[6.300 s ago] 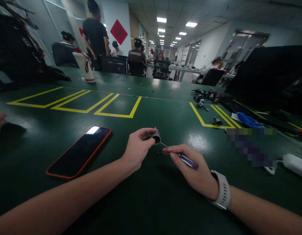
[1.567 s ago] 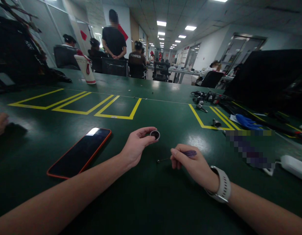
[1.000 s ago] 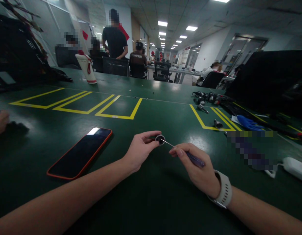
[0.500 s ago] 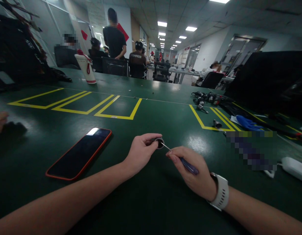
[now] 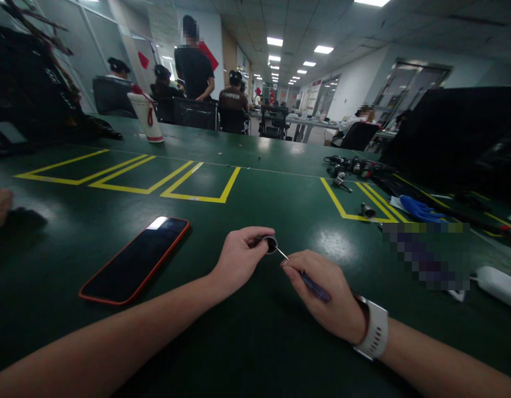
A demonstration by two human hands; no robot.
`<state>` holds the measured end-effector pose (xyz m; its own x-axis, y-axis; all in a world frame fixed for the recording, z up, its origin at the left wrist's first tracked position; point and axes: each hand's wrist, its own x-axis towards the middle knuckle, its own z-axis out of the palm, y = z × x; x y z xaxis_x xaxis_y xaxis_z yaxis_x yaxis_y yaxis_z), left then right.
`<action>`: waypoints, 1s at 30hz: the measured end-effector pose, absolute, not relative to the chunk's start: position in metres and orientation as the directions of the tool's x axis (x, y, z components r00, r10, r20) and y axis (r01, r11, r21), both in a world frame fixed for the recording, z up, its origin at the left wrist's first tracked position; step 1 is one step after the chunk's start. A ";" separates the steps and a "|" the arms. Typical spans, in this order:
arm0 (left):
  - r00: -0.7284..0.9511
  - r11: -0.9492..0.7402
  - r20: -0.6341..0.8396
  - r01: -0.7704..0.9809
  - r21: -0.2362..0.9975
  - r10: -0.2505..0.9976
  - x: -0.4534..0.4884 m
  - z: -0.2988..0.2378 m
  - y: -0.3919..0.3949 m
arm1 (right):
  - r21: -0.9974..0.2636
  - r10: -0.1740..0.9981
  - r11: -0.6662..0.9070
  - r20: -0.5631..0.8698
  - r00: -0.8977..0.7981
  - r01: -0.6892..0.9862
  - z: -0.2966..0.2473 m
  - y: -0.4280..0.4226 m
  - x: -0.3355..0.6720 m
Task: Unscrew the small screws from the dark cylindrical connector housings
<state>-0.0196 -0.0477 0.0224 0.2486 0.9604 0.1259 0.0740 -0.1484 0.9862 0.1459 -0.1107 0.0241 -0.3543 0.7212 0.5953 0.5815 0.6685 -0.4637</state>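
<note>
Between the thumb and fingers of my left hand (image 5: 241, 255) is a small round, hollow part with a metallic rim (image 5: 272, 244), its opening turned toward my right side. My right hand (image 5: 325, 287) grips a screwdriver (image 5: 316, 287) by its purple handle. The thin metal shaft points up and left, and its end reaches the opening of the round part. How deep the tip sits inside cannot be made out. Both hands are just above the green table (image 5: 247, 342).
A phone in an orange case (image 5: 135, 261) lies left of my left arm. Another person's hand (image 5: 0, 209) is at the left edge. To the right are metal parts (image 5: 349, 166), a small cylindrical piece (image 5: 367, 210), a blue glove (image 5: 421, 208) and a white block (image 5: 499, 286). A cup (image 5: 146, 117) stands farther back.
My right hand and the screwdriver handle have shifted slightly left and down, and the handle's angle has turned a little. My left hand keeps its hold on the round part, nearly still.
</note>
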 end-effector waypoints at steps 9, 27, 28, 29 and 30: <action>0.290 -0.130 0.118 0.026 0.991 0.950 -0.017 0.018 -0.046 | -0.329 0.576 0.782 0.706 -0.412 0.529 0.029 -0.116 0.153; 0.517 0.025 0.056 -0.150 0.988 0.854 -0.004 0.015 -0.062 | -0.291 0.640 0.719 0.633 -0.437 0.631 0.010 -0.096 0.161; 0.514 0.025 0.052 -0.141 0.990 0.856 -0.005 0.015 -0.062 | -0.301 0.638 0.721 0.638 -0.430 0.623 0.011 -0.095 0.161; 0.515 0.025 0.046 -0.129 0.991 0.856 -0.005 0.016 -0.062 | -0.313 0.639 0.722 0.643 -0.422 0.617 0.011 -0.095 0.162; 0.517 0.024 0.041 -0.119 0.993 0.855 -0.006 0.017 -0.062 | -0.324 0.641 0.721 0.648 -0.412 0.612 0.011 -0.095 0.162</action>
<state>-0.0059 -0.0615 0.0169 0.5171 0.8549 0.0414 -0.1189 0.0239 0.9926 0.1624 -0.0948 0.0110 -0.4115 0.6407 0.6481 0.6122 0.7212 -0.3243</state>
